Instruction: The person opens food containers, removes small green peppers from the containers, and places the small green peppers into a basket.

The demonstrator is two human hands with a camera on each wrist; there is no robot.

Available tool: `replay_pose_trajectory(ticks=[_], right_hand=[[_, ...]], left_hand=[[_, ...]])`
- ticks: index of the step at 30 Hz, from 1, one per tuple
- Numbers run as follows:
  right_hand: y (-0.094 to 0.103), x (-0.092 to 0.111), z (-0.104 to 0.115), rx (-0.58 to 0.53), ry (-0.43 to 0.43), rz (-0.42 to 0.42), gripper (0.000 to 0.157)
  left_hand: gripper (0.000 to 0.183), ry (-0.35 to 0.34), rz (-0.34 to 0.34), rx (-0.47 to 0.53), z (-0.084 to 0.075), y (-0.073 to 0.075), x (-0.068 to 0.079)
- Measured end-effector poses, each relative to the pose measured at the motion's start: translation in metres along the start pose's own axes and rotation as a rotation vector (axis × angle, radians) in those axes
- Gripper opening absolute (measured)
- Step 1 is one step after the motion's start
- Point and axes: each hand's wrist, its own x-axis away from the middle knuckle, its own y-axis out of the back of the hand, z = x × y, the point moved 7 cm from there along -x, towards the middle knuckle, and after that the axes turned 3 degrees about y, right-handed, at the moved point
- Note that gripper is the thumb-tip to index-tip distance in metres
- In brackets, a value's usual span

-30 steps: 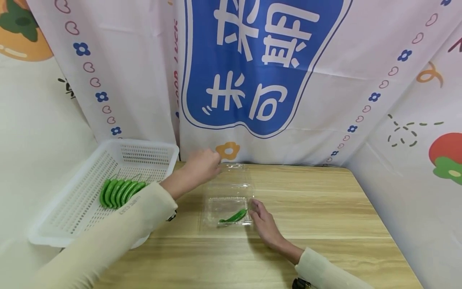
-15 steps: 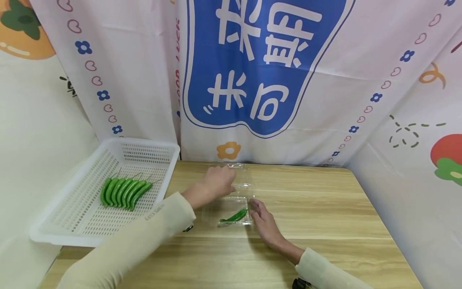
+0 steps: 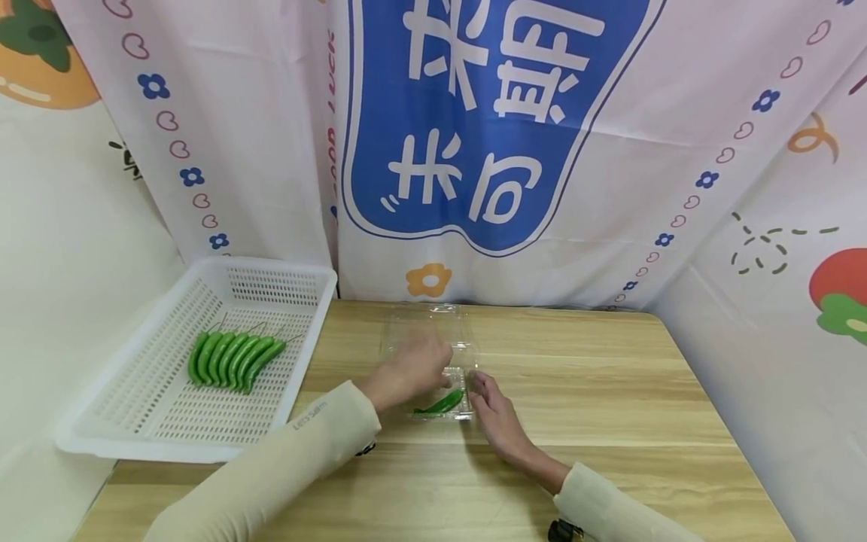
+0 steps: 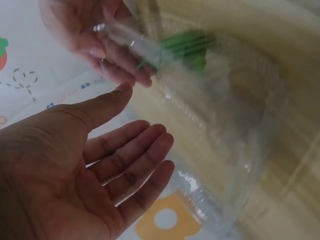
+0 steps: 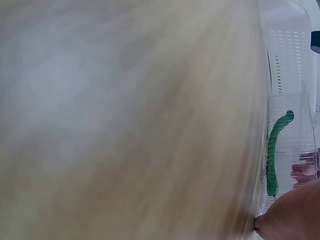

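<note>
A clear plastic clamshell box [image 3: 458, 348] lies on the table with its lid tipped back toward the cloth. Inside its base is a green chili pepper [image 3: 443, 403], also visible through the ribbed wall in the right wrist view. My left hand [image 3: 409, 373] hovers blurred over the box's left part; the left wrist view shows its fingers loosely extended, holding nothing. My right hand [image 3: 497, 421] rests against the box's right side with its fingers fairly straight. Several more chili peppers [image 3: 233, 361] lie in a row inside a white basket [image 3: 84, 449] at the left.
The wooden table [image 3: 576, 421] runs back to a printed cloth [image 3: 609, 188]. Walls stand to the left and right. The basket sits at the table's left side, beside my left forearm.
My left hand has come from beside the basket, rightward over the raised lid, then down toward the box's base. My right hand stays in place at the box's side.
</note>
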Motion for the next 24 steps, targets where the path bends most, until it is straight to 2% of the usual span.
replay_pose_trajectory(ticks=[13, 24], right_hand=[[-0.001, -0.001, 0.000, 0.024, -0.006, -0.005, 0.048], [-0.002, 0.001, -0.001, 0.024, -0.016, 0.003, 0.049]], left_hand=[[0.035, -0.023, 0.015, 0.054, -0.006, -0.028, 0.004], [0.038, -0.041, 0.028, 0.034, -0.005, -0.038, 0.007]])
